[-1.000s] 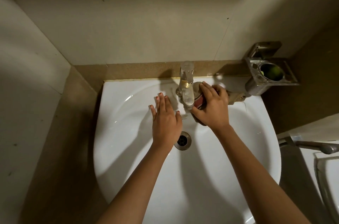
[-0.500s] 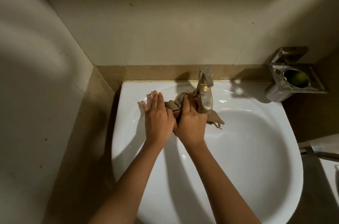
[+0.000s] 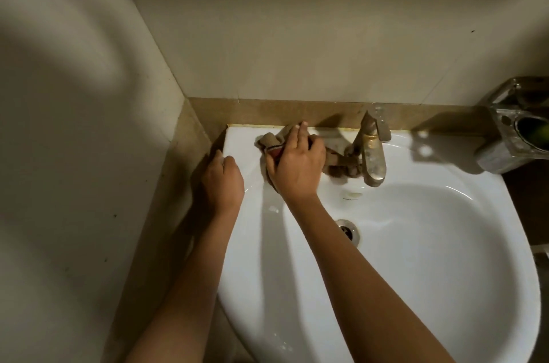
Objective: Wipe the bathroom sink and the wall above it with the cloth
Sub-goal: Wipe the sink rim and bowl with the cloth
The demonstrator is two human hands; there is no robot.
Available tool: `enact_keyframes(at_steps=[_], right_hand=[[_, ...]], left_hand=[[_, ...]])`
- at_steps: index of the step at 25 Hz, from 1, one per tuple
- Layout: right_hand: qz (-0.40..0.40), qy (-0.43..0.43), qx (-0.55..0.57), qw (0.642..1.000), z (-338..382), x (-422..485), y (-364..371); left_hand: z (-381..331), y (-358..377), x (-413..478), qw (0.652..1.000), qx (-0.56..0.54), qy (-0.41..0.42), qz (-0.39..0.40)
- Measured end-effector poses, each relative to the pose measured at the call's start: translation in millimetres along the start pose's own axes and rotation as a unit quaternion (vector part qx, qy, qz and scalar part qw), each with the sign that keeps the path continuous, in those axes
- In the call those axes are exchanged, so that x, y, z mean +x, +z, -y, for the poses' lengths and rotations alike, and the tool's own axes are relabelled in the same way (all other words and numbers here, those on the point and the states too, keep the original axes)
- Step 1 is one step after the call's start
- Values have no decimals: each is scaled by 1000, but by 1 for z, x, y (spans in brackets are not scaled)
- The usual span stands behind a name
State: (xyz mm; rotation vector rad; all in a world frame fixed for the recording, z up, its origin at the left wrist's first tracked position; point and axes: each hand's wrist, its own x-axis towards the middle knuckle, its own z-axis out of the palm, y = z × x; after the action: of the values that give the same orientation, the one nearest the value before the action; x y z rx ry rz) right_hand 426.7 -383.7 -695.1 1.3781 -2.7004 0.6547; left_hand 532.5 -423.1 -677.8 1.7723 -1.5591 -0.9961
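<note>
Beige cloth (image 3: pixel 271 141) under right hand (image 3: pixel 297 166)

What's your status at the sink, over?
Left hand resting on sink left rim. Right hand holds cloth on back ledge, near the corner. Faucet close right, cloth tail at its base.
</note>
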Motion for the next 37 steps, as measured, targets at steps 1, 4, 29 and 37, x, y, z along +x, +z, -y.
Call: enact_keyframes(at_steps=[1,4,29,37], right_hand=[[11,-29,11,999,8,1,2],[39,-87,33,995,25,3,7],[47,-159,27,986,15,-18,8],[76,-205,197,956,36,-80,8]], left_hand=[[-1,-2,2,1000,-7,-9,-3],[2,-8,6,994,-94,-62,-2],[10,-25,8,946,-259,-178,82],[3,-37,-7,989,118,-74,54]])
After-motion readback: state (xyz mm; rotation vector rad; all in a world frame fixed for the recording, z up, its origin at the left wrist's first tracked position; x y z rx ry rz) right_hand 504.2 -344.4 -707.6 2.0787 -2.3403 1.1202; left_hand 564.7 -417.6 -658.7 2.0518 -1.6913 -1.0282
